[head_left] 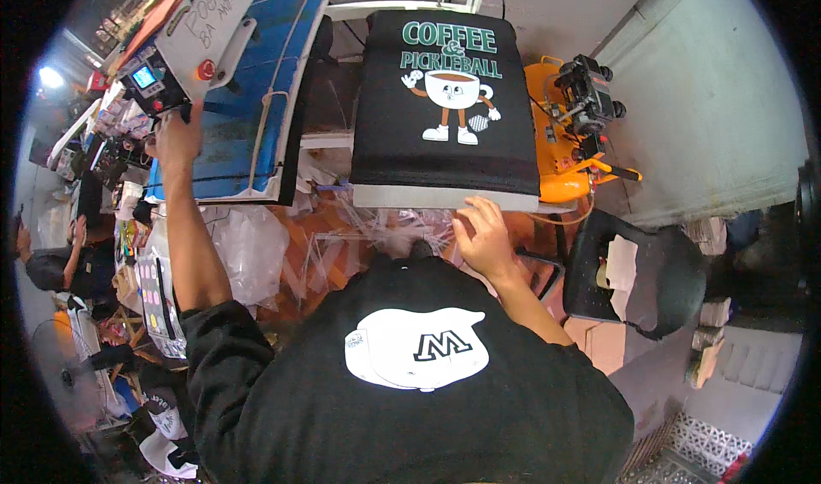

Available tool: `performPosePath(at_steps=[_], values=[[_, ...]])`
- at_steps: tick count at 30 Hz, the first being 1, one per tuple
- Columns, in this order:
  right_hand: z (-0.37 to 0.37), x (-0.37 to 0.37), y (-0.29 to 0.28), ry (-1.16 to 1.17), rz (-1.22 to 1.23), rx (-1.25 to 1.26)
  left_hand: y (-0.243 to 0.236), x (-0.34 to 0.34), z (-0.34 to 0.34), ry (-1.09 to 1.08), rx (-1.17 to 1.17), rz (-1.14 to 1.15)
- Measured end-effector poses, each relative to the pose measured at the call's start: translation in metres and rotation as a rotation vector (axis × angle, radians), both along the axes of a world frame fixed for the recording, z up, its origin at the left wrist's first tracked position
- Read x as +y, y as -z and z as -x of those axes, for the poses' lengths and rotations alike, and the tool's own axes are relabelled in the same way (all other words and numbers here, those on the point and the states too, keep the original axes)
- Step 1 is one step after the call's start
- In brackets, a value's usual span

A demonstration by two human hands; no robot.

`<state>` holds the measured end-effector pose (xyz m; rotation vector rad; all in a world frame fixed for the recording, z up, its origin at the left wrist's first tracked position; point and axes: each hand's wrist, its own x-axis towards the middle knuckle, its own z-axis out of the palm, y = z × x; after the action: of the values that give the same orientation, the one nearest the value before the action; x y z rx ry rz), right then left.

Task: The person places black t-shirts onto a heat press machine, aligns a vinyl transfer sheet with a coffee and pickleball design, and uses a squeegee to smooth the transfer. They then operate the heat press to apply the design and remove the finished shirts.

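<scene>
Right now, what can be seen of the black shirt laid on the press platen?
The black shirt lies flat and smooth, printed side up, over the pale platen of the heat press. Its print shows green lettering above a white cartoon cup with arms, legs and a paddle. The fabric looks like soft knit and drapes over the platen's near edge. The right hand rests at that near edge, by the hem; the left hand is off at the raised blue upper plate.

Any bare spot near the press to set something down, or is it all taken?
Little. The black shirt covers the platen; only the grey front lip under the right hand is bare. The black chair seat is open beside the paper on it. Crowded: plastic film scraps below the raised blue press head, where the left hand is.
</scene>
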<state>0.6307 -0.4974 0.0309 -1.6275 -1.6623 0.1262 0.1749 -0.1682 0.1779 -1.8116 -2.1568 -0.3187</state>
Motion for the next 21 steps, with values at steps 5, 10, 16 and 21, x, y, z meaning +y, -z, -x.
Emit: performPosePath(at_steps=[5,10,16,21], values=[[-0.002,0.003,-0.020,-0.055,-0.033,0.141,-0.010,-0.040,-0.057,0.047,0.039,-0.030],[0.017,0.044,-0.065,0.007,-0.073,0.356,-0.005,-0.081,-0.134,0.175,0.108,-0.173],[0.063,0.109,-0.140,-0.040,-0.241,0.140,-0.003,-0.118,-0.149,0.665,-0.370,-0.438],[0.131,0.167,-0.170,0.074,-0.410,0.077,0.036,-0.063,-0.016,0.556,-0.694,-0.419]])
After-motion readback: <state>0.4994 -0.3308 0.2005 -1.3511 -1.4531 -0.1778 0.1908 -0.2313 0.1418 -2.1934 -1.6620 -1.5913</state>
